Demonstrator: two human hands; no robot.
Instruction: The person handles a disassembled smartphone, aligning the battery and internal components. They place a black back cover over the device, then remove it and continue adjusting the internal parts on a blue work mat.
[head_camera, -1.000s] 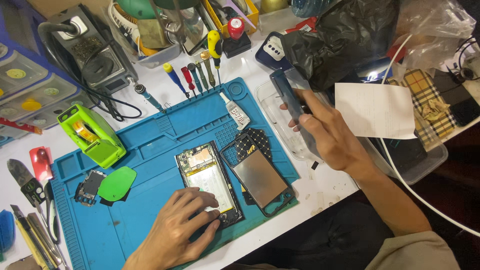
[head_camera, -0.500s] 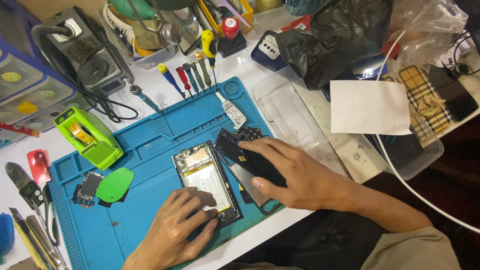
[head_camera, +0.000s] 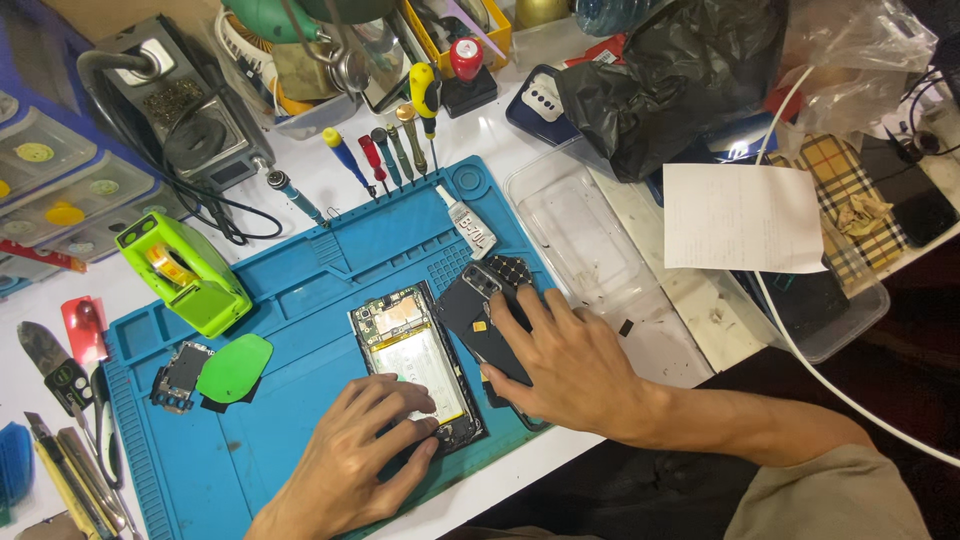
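Two bare hands are working over the blue repair mat (head_camera: 300, 300) on the white worktop (head_camera: 300, 190). Going left to right: the green tape dispenser (head_camera: 185, 272) and green pick (head_camera: 233, 367) are sitting well apart from both hands. Left hand (head_camera: 350, 455) is pressing down on the lower end of the opened phone (head_camera: 415, 360), fingers spread flat, not clamped on it. That phone's long axis is running from near edge up and slightly left toward the screwdrivers (head_camera: 385, 150). Just beside it on the right, the dark back cover (head_camera: 480, 315) is lying roughly parallel, touching or nearly touching the phone's side. Right hand (head_camera: 575, 370) is resting on the cover, fingers (head_camera: 520, 315) apart across it, palm on its lower end. Right hand is the nearer to the cover; the clear plastic tray (head_camera: 580, 235) is sitting further right.
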